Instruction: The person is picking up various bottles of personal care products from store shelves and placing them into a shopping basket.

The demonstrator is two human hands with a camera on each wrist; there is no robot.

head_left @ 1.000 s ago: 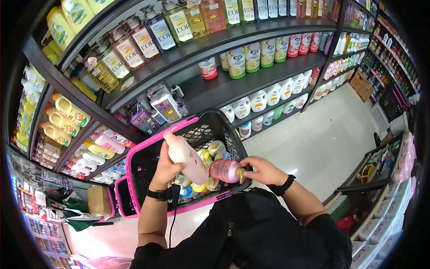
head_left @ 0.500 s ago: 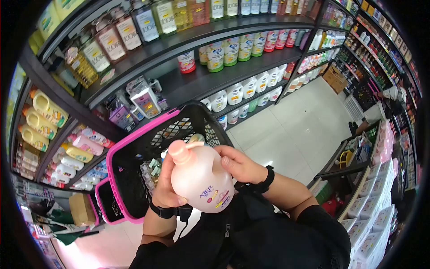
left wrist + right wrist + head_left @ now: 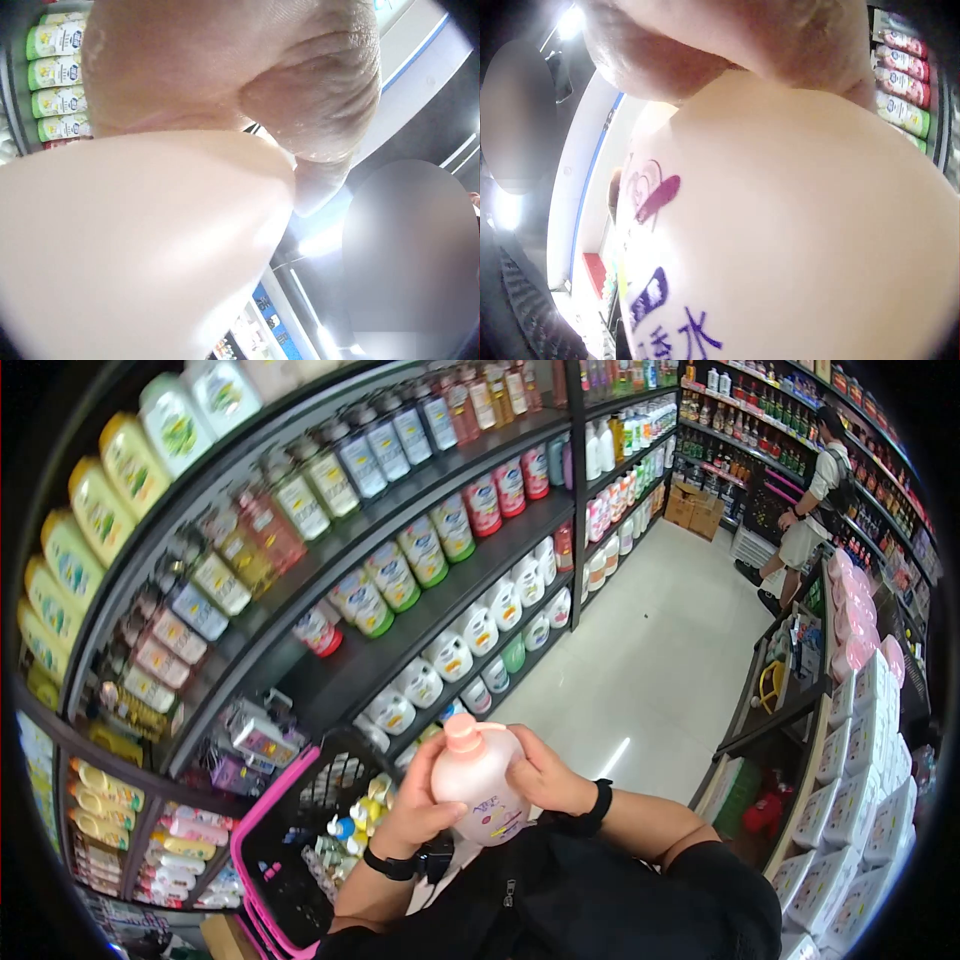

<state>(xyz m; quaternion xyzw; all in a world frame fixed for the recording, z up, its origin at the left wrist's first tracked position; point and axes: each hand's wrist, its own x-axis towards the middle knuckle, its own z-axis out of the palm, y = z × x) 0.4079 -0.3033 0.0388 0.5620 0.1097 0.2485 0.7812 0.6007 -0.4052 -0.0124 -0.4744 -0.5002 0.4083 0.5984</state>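
A large pale pink pump bottle [image 3: 482, 790] with a peach pump top stands nearly upright in front of my chest, its printed label towards me. My left hand [image 3: 424, 808] grips its left side, thumb across the front. On the other side my right hand [image 3: 552, 778] holds it near the shoulder. The left wrist view shows the smooth pink bottle wall [image 3: 127, 240] under the left hand [image 3: 225, 67]. In the right wrist view, purple and dark red print [image 3: 660, 199] runs along the bottle below the right hand [image 3: 727, 45].
A black basket with a pink rim [image 3: 240, 850] sits at the lower left, holding several bottles [image 3: 365, 815]. Shelves of bottles [image 3: 390, 575] run along the left. White packs [image 3: 860, 780] are stacked at right. Another person [image 3: 810, 500] stands down the aisle.
The right hand has let go of a smaller pink pump bottle at the basket and now holds the large one. Both hands brought that bottle away from the basket. The head view swung right.
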